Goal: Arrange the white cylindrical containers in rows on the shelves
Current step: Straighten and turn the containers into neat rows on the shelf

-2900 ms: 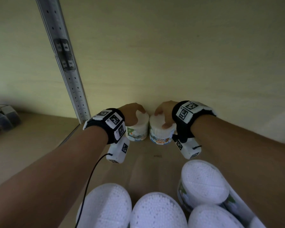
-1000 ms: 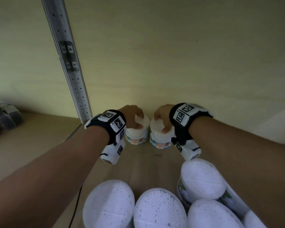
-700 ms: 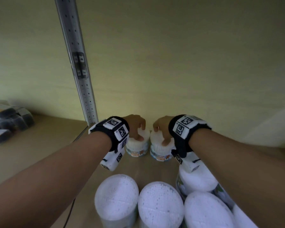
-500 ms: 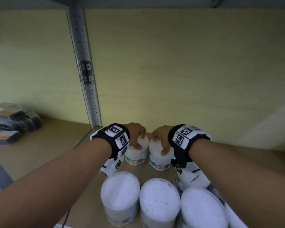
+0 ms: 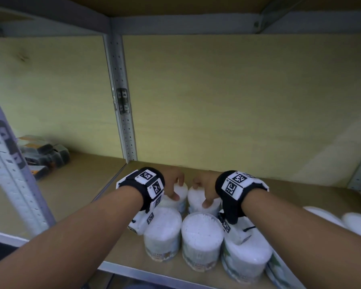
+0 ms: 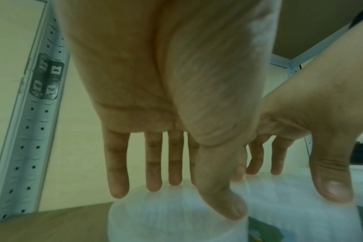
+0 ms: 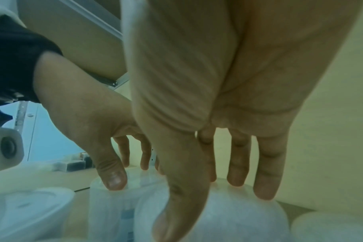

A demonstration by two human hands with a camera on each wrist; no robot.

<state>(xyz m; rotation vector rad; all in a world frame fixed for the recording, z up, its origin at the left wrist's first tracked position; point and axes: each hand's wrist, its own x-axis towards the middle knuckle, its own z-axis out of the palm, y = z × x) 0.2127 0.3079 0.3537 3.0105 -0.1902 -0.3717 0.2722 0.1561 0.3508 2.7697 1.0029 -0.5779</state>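
Two white cylindrical containers stand side by side on the wooden shelf [image 5: 290, 192], just behind a front row of three more [image 5: 200, 236]. My left hand [image 5: 172, 189] holds the left container [image 5: 180, 202] from above, fingertips on its far rim and thumb on the near rim. My right hand [image 5: 204, 191] holds the right container [image 5: 195, 200] the same way. The left wrist view shows my left hand [image 6: 186, 196] spanning its lid [image 6: 155, 221]. The right wrist view shows my right hand [image 7: 213, 206] over its lid [image 7: 238, 221].
A perforated metal upright [image 5: 123, 111] stands just left of the containers against the back wall. Dark flat packs [image 5: 44, 153] lie in the left bay. Further white containers [image 5: 342, 220] sit at the right. Another shelf [image 5: 196, 24] runs overhead.
The view has pulled back and tilted up, bringing the front row and the shelf above into sight. Both hands stay on the same two containers, which now sit close behind the front row.
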